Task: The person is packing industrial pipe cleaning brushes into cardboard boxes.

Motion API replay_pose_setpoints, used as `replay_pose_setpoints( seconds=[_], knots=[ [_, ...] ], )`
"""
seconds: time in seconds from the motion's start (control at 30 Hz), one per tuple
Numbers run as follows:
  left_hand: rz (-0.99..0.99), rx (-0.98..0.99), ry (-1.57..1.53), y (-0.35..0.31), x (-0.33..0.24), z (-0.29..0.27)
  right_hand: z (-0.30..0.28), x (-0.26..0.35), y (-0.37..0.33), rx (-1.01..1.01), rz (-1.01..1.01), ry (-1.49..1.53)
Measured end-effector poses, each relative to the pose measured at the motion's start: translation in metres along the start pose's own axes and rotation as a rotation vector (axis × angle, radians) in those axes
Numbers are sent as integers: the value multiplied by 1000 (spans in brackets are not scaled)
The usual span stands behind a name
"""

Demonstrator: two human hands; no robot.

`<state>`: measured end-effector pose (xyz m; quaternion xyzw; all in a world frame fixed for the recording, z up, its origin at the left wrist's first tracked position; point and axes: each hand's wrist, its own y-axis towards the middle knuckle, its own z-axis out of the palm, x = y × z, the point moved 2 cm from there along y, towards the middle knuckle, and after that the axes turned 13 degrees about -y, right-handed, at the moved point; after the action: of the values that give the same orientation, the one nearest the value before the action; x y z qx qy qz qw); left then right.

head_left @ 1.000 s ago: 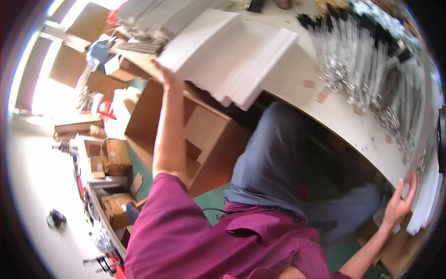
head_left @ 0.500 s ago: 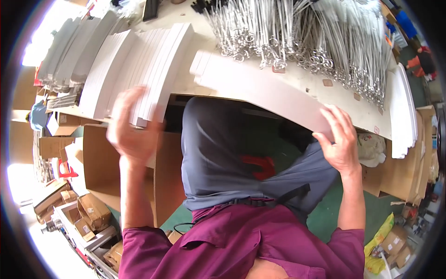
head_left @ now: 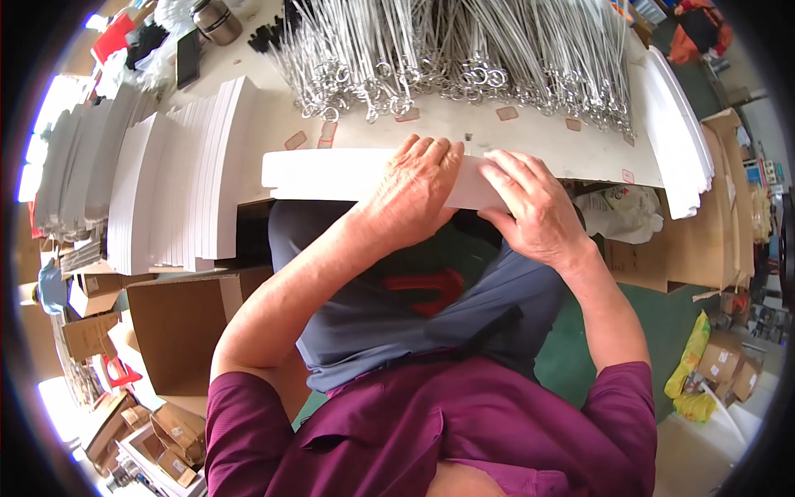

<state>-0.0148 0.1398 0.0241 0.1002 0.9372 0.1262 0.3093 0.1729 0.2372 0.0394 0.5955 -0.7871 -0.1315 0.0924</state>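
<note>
A long, narrow white box (head_left: 315,172) lies crosswise along the table's front edge, over my lap. My left hand (head_left: 410,195) is closed over its middle, fingers on the top and thumb hidden behind the near side. At the right end of the box, my right hand (head_left: 538,207) grips it with the thumb underneath on the near side and the fingers laid over the top. Just beyond the box lies a large heap of thin metal rods (head_left: 464,62) with ring-shaped ends pointing toward me.
Rows of similar white boxes (head_left: 178,186) line the left of the table. White flat pieces (head_left: 679,137) hang over its right edge. A steel flask (head_left: 217,23) and a black phone (head_left: 188,60) are at the far left. An open cardboard carton (head_left: 178,331) stands below left.
My left hand has come from the white box rows at left onto the long box. The box has swung from slanted to nearly level, and my right hand has shifted left with it.
</note>
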Motion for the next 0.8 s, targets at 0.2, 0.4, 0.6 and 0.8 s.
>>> replay_pose_setpoints(
  seconds=[0.2,0.4,0.6,0.8],
  knots=[
    [-64,-28,8,1,12,-3,2,-4,0,-176,155,37],
    [-124,-62,127,-3,10,-3,20,-1,-20,-229,388,43],
    [-25,-93,186,-2,5,8,35,17,-18,-174,529,227],
    [-19,-95,195,-6,6,11,45,13,-17,-176,769,806]
  ],
)
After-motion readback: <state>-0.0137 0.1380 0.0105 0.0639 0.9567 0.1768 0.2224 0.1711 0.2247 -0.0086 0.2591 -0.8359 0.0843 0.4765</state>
